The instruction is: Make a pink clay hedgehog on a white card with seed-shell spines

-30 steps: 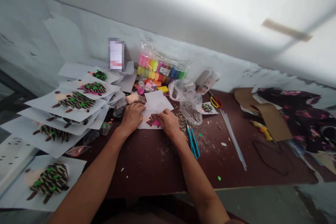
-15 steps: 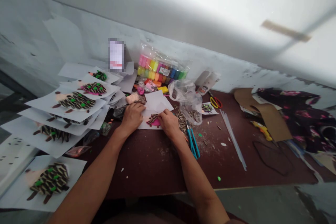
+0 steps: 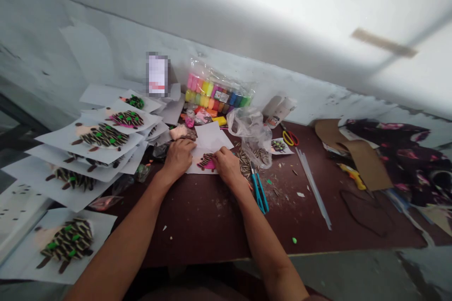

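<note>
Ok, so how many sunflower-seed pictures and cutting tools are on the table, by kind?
Sunflower-seed pictures on paper: 8
Scissors: 1
Blue craft knife: 1
Total: 10

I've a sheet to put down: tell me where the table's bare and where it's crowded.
Bare dark-red tabletop lies between the left forearm and right forearm, and between the long clear glue sticks and the thin black cord loop. Crowded: overlapping white sheets with seed hedgehogs at left; the bagged coloured clay and striped sunflower seeds around the left hand and right hand.
</note>
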Motion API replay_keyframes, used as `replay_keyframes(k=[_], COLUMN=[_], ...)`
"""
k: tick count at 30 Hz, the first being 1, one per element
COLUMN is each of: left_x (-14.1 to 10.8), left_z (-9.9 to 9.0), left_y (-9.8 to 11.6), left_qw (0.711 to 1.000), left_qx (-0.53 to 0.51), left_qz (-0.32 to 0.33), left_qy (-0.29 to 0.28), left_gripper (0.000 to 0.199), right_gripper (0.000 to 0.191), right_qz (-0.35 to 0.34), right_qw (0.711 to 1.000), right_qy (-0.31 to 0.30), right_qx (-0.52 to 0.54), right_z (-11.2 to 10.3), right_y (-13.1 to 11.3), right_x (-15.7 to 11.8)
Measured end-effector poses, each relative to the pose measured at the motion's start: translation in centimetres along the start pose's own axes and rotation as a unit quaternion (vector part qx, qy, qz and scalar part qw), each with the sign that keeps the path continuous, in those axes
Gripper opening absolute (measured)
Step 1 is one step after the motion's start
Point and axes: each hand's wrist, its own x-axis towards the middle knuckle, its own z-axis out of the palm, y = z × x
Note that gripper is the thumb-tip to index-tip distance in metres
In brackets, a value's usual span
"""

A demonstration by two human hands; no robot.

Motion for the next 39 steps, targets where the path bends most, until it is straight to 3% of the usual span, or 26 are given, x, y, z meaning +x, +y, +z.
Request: replay_keyframes(k=[5, 8, 13, 17, 22, 31, 35, 39], left_x=[0.0, 0.1, 0.1, 0.2, 0.0, 0.0, 0.1, 0.1], left_z=[0.1, 0.0, -0.9, -1.7, -1.9, -2.6, -2.6, -2.3], left_y=[-0.1, 0.0, 0.7, 1.9, 3.3, 4.1, 4.3, 3.9], left_qw=[1.000, 1.000, 0.998, 0.983, 0.949, 0.903, 0.899, 0.915], left_qx=[-0.010, -0.018, -0.050, -0.155, -0.314, -0.423, -0.431, -0.400], left_qz=[-0.003, -0.005, -0.004, 0.013, -0.017, -0.075, -0.077, -0.060], left_qy=[0.002, 0.001, 0.049, 0.098, 0.035, -0.004, 0.004, -0.010], left_gripper=[0.042, 0.043, 0.043, 0.029, 0.029, 0.036, 0.040, 0.042], right_gripper=[0.019, 0.015, 0.014, 0.013, 0.011, 0.017, 0.021, 0.025], right_qz=[0.005, 0.009, -0.009, 0.002, -0.023, -0.066, -0.082, -0.082], right_qw=[0.999, 0.989, 0.925, 0.897, 0.911, 0.949, 0.964, 0.963], right_qy=[0.025, 0.066, 0.127, 0.120, 0.121, 0.177, 0.177, 0.187], right_qx=[0.041, 0.129, 0.358, 0.426, 0.393, 0.251, 0.180, 0.175], right_z=[0.3, 0.6, 1.4, 1.7, 1.3, 0.0, 0.0, 0.1], right_y=[0.5, 1.6, 3.6, 3.7, 1.8, -0.2, -0.8, -0.5], right_x=[0.0, -0.2, -0.1, 0.0, -0.3, -1.3, -1.6, -1.6])
